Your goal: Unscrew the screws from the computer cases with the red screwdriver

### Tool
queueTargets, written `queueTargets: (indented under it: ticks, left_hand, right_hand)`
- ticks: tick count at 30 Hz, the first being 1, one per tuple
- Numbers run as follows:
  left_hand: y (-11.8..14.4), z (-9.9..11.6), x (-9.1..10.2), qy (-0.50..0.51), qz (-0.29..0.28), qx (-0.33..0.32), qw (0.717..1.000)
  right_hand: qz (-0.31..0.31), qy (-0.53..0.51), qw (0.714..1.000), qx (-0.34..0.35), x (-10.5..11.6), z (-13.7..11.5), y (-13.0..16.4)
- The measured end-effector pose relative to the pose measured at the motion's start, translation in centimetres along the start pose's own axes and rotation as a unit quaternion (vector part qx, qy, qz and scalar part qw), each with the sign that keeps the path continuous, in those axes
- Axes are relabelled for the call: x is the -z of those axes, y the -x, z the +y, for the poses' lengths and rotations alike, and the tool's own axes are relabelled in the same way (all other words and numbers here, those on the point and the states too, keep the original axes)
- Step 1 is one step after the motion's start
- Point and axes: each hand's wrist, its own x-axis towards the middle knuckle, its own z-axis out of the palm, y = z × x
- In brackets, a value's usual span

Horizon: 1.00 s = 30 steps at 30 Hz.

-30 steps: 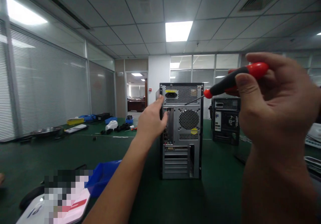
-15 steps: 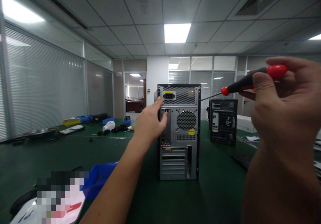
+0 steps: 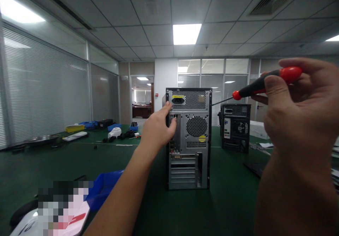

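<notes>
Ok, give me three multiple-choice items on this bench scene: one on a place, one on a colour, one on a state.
1. Where is the left hand?
A. on the computer case's left rear edge
B. in the blue bin
C. on the second case

2. What colours is the screwdriver handle?
A. yellow and green
B. red and black
C. all blue

3. How is the right hand?
A. open and flat
B. shut on the screwdriver
C. resting on the table

Key: A, its fingers meet that edge; B, red ends with a black grip; B, thumb and fingers pinch the handle.
</notes>
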Motion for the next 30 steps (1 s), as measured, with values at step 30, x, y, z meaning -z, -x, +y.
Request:
queueTargets:
  ticks: [30]
  left_hand:
    - [0.0, 1.1, 0.9, -0.035, -0.046, 0.045, 0.997]
  right_hand:
    - [0.027, 0.063, 0.997, 0.024, -1.1, -0.2, 0.3]
